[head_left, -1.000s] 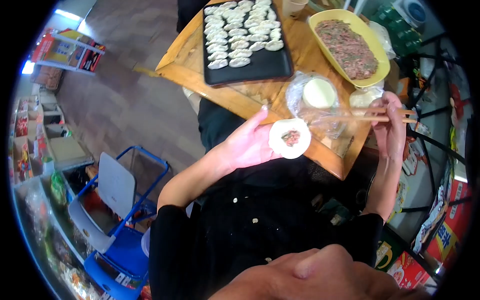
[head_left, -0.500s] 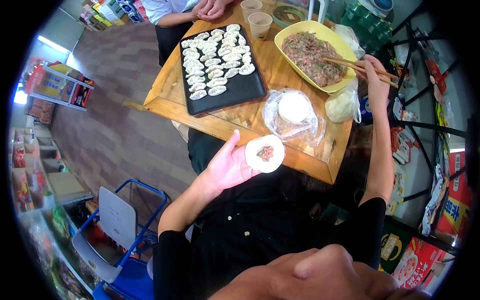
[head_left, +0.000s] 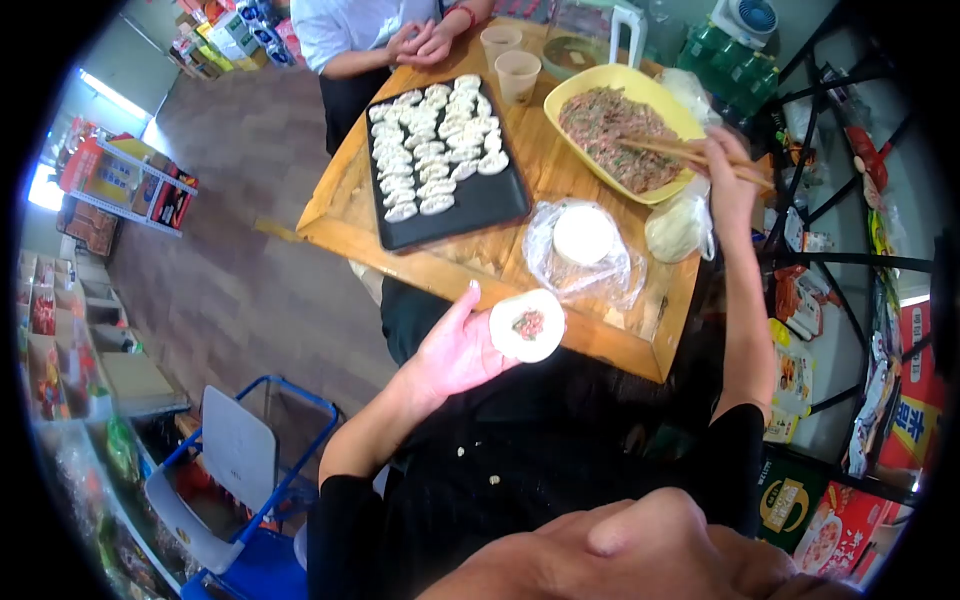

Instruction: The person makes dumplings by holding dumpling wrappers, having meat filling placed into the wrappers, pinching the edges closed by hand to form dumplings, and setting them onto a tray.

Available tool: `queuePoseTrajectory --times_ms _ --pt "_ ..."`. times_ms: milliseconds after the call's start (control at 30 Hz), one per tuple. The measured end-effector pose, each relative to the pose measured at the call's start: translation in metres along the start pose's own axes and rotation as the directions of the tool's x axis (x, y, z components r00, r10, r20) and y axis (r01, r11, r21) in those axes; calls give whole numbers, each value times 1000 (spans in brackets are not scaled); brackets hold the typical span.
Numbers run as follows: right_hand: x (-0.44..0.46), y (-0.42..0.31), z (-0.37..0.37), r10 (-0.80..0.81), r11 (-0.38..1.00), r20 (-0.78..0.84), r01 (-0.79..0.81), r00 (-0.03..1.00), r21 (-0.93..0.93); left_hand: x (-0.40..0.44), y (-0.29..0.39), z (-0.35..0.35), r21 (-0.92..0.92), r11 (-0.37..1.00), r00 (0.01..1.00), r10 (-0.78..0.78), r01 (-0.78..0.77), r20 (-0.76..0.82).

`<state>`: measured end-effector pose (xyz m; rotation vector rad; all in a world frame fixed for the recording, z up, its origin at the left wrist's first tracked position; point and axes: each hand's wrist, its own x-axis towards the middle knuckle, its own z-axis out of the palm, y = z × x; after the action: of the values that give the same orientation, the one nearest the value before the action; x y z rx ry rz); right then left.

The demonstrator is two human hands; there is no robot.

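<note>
On the fingers of my left hand (head_left: 455,350), palm up with the thumb out to the side, lies a round dumpling wrapper (head_left: 544,346). A small dab of meat filling (head_left: 528,324) sits at its middle. My right hand (head_left: 730,185) grips a pair of chopsticks (head_left: 690,152), their tips down in the minced meat (head_left: 605,125) that fills a yellow bowl (head_left: 563,78). Stacked white wrappers (head_left: 583,235) rest on a clear plastic bag (head_left: 545,265) at the table's near side. Rows of folded dumplings (head_left: 430,150) cover much of a black tray (head_left: 480,205).
Beside the bowl, bagged dough (head_left: 672,235) sits at the right edge of the wooden table (head_left: 340,210). Two paper cups (head_left: 517,75) stand behind the tray. Across the table are another person's hands (head_left: 425,42). A folding chair (head_left: 240,440) stands at lower left, and shelves line the right.
My right hand has shifted slightly left, bringing the chopsticks further into the meat. The camera view has tilted a little. My left hand still carries the wrapper with filling.
</note>
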<state>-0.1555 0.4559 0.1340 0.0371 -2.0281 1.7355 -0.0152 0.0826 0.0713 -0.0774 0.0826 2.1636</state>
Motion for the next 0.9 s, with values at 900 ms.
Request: queuePoseTrajectory --times_ms 900 --pt "-23 19 -35 53 958 -126 -15 991 287 56 27 28 91 996 1000 7 -9 15"
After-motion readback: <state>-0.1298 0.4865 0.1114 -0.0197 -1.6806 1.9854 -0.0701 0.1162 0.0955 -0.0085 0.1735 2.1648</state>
